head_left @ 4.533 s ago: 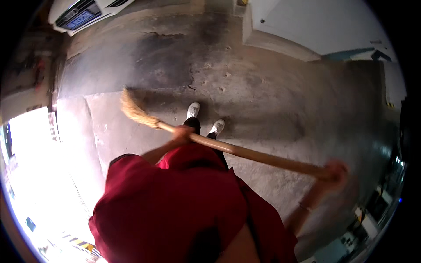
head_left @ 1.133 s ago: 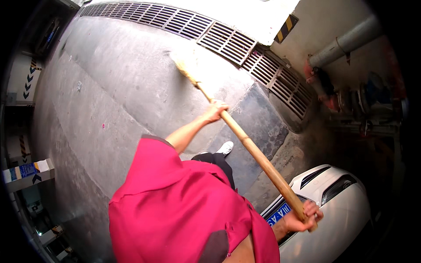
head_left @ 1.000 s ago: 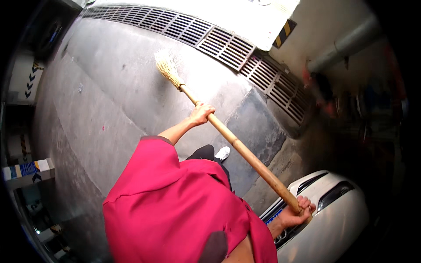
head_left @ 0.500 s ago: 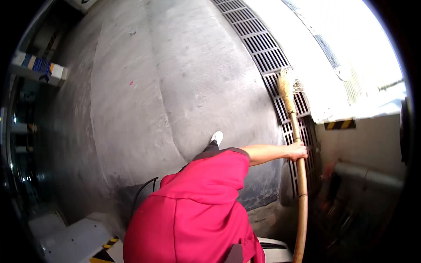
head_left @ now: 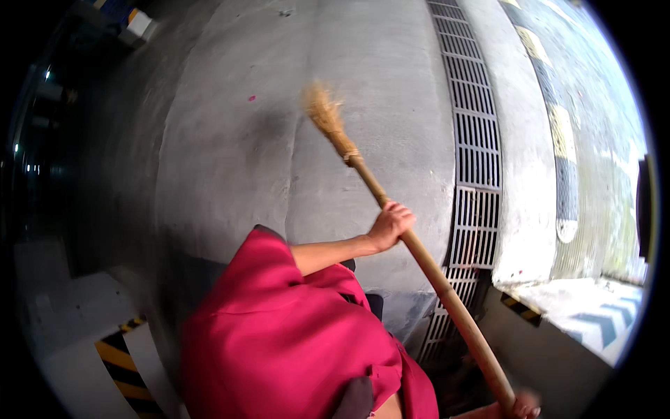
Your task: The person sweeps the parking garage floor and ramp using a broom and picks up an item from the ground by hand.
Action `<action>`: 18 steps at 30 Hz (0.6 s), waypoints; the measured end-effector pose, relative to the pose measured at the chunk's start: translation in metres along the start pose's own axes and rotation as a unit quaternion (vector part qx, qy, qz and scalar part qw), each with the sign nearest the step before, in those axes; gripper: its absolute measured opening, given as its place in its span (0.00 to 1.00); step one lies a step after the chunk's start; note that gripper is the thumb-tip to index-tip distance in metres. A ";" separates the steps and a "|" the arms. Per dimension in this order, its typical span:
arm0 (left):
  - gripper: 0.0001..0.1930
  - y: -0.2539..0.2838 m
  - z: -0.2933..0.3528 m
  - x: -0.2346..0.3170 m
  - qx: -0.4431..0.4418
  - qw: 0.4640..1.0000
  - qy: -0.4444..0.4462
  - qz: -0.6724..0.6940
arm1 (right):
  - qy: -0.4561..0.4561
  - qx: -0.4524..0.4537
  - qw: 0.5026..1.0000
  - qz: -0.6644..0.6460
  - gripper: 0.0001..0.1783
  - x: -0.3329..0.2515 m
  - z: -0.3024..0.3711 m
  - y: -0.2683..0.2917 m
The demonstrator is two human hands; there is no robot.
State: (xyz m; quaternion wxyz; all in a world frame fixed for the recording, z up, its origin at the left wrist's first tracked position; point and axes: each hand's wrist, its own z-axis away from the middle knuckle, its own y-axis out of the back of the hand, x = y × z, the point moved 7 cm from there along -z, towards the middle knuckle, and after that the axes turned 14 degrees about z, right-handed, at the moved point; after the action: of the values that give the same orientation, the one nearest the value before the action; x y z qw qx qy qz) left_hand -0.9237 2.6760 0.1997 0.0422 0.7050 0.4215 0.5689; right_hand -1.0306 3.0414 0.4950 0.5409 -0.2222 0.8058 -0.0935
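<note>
A straw broom (head_left: 447, 297) with a long bamboo handle slants across the view from upper middle to lower right. My left hand (head_left: 391, 225) is closed around the handle partway up, below the bristle head. Near the handle's lower end, my right hand (head_left: 525, 405) is wrapped round it, slightly blurred at the bottom edge. The frayed bristles (head_left: 324, 112) are over the grey concrete floor (head_left: 230, 167), left of the drain grate; whether they touch the floor I cannot tell.
A metal drain grate (head_left: 477, 140) runs along the right side. Beyond it lies a black-and-yellow curb strip (head_left: 551, 84). A low wall with striped tape (head_left: 521, 307) stands at lower right, and a white block with hazard stripes (head_left: 125, 370) at lower left. A small pink scrap (head_left: 252, 98) lies on the floor.
The broom's head has swung left, from above the grate to over the concrete. My right hand has come into view on the handle's lower end. The whole view has turned.
</note>
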 end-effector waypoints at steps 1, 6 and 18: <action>0.11 0.025 0.008 -0.014 0.017 0.999 0.041 -0.010 | -0.065 -0.126 0.986 -0.083 0.06 0.026 -0.025 -0.012; 0.10 0.086 0.089 -0.055 0.060 0.976 0.206 -0.037 | -0.058 0.015 0.951 0.303 0.17 0.158 -0.082 -0.052; 0.08 0.076 -0.010 -0.115 0.279 0.930 0.238 0.021 | -0.085 -0.155 0.970 0.167 0.31 0.276 -0.176 -0.295</action>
State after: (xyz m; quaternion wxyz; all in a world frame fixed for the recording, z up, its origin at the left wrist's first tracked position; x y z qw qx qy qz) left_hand -0.8902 2.5498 0.1560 -0.2692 0.5410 0.5463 0.5800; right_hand -1.2033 2.6380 0.4510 0.5744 -0.1729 0.7873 0.1428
